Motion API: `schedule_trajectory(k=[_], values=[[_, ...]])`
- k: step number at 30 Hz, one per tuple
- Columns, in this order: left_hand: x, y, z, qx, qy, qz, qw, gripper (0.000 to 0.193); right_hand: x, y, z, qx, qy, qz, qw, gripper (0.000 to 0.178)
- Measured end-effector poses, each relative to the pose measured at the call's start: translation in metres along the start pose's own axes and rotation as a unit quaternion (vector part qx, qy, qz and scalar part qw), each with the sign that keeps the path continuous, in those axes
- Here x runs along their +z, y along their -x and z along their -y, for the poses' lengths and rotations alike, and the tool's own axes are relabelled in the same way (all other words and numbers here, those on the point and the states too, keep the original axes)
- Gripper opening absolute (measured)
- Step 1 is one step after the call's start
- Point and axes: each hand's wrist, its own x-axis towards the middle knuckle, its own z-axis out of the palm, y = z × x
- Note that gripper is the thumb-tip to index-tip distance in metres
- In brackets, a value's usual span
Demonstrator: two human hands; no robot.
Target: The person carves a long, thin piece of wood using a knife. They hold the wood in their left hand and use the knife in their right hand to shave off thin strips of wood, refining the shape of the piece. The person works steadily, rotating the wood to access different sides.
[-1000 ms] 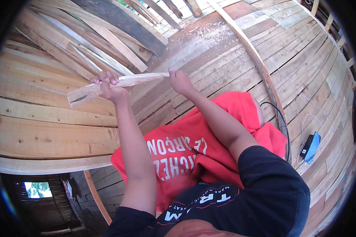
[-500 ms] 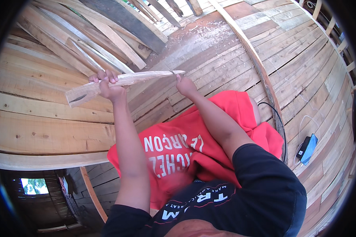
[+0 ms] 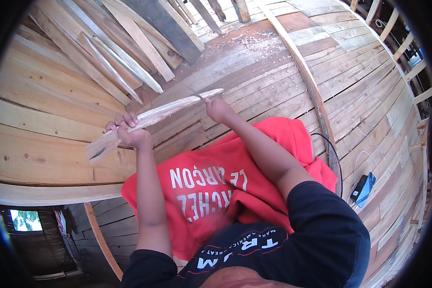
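A long, pale piece of wood [image 3: 170,108] is held slantwise in front of me, its tapered tip up to the right and its broad end down to the left. My left hand [image 3: 130,133] is closed round it near the broad end, where a dark mark shows. My right hand [image 3: 219,110] is closed in a fist beside the tapered part. From that fist a thin, dark knife blade [image 3: 198,96] reaches across the wood, a little short of the tip; the handle is hidden in my fingers. Red cloth [image 3: 211,168] with white lettering covers my lap.
Several long boards [image 3: 134,38] are stacked at the far left. Pale shavings [image 3: 261,43] litter the plank floor [image 3: 254,86] ahead. A narrow wooden rib [image 3: 305,72] runs along the floor. To the right lie a black-and-blue device [image 3: 363,188] and thin cables.
The wood's broad end has dropped, along with my left hand, so the piece slopes more steeply. My right hand and the blade have shifted left and down, farther from the tip.
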Motion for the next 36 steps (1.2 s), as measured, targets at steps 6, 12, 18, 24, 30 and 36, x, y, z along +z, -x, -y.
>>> schedule_trajectory(k=[6, 12, 18, 24, 30, 36], values=[[-0.004, 0.001, -0.007, 0.013, -0.007, -0.064, 0.998, 0.030, 0.002, -0.005, 0.005, -0.007, 0.019, 0.023, 1.000, 0.065], [0.019, -0.019, -0.024, 0.041, -0.025, -0.040, 0.998, 0.031, -0.011, 0.011, 0.039, -0.071, -0.047, 0.022, 0.996, 0.051], [0.027, -0.031, -0.029, 0.052, -0.063, -0.054, 0.995, 0.029, 0.019, -0.012, -0.003, -0.028, -0.026, -0.006, 0.999, 0.043], [-0.001, -0.039, -0.023, 0.052, -0.076, -0.121, 0.988, 0.029, 0.005, 0.016, 0.068, -0.172, 0.010, 0.003, 0.985, 0.046], [-0.001, -0.042, -0.020, 0.032, -0.125, -0.210, 0.969, 0.030, 0.014, 0.001, 0.049, -0.073, 0.093, 0.020, 0.993, 0.045], [0.007, -0.041, -0.023, 0.019, -0.109, -0.183, 0.977, 0.030, 0.025, 0.001, 0.024, -0.128, 0.078, -0.059, 0.987, 0.043]])
